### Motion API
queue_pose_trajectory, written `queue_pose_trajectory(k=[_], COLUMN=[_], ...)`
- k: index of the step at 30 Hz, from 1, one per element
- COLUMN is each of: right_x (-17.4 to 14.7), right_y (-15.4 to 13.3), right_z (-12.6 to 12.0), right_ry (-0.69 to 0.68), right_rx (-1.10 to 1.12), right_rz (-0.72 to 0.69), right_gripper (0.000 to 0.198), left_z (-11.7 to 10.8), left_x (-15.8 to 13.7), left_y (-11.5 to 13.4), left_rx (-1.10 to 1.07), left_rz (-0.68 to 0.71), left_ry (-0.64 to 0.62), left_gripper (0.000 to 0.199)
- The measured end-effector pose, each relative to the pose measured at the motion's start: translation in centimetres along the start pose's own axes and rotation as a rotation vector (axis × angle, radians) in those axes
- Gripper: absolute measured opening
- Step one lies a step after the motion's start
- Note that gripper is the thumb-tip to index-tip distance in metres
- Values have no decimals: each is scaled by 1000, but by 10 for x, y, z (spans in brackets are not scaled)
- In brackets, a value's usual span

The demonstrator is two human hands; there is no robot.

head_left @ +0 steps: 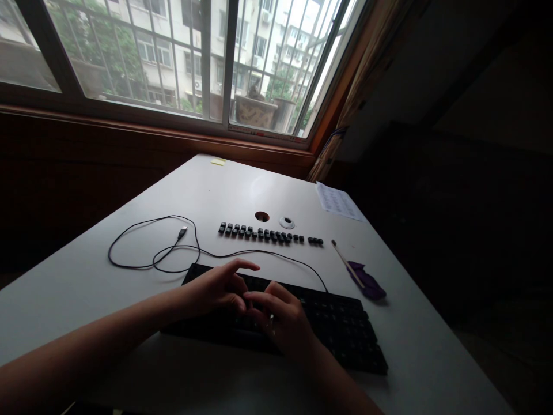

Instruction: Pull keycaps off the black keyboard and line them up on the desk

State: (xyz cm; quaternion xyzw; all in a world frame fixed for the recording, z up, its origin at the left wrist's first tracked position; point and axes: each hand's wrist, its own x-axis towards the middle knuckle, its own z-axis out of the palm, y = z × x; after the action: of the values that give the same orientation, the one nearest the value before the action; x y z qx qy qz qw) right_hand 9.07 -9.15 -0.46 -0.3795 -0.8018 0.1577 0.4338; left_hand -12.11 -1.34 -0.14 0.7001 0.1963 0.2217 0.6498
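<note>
While both hands rest on a black keyboard (302, 323) at the near edge of the tabletop (129, 323), their fingertips meet over its left half. The left hand (216, 291) lies with fingers curled and the forefinger stretched out; the right hand (280, 323) bends its fingers toward the same spot. Whether either pinches a keycap cannot be told; the keys are too dark. The keyboard is long and flat, its long axis running left to right, tilted slightly toward the right edge, directly beneath both hands. Its thin black cable (173, 253) loops toward the left edge and ends in a loose plug (182, 232). Farther toward the window, a row of removed black keycaps (268, 234) lies parallel to the keyboard, well apart from the hands. Near the right edge lie a thin stick (343, 259) and a purple cloth (367, 283).
</note>
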Motion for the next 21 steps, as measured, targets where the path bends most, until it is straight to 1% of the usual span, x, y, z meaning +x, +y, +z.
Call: queue_pose_trajectory(k=[4, 7, 9, 12, 15, 18, 21], right_x=[1, 1, 1, 0, -1, -1, 0], right_y=[-2, -5, -6, -5, -4, -4, -5], right_z=[-1, -4, -6, -7, -7, -7, -7], right_ry=[-10, -11, 11, 46, 50, 46, 48], right_rx=[-37, -36, -21, -15, -22, -21, -18], right_rz=[0, 27, 54, 89, 101, 100, 97], right_gripper=[18, 19, 21, 23, 24, 24, 24], left_z=[1, 1, 0, -3, -5, -6, -6], left_x=[0, 0, 1, 0, 0, 0, 0], left_y=[0, 0, 1, 5, 12, 18, 20], left_rx=[50, 34, 26, 72, 120, 201, 253], left_rz=[-20, 35, 80, 86, 96, 112, 107], left_ry=[-15, -28, -22, -12, -26, -2, 10], left_gripper=[60, 58, 57, 43, 29, 23, 22])
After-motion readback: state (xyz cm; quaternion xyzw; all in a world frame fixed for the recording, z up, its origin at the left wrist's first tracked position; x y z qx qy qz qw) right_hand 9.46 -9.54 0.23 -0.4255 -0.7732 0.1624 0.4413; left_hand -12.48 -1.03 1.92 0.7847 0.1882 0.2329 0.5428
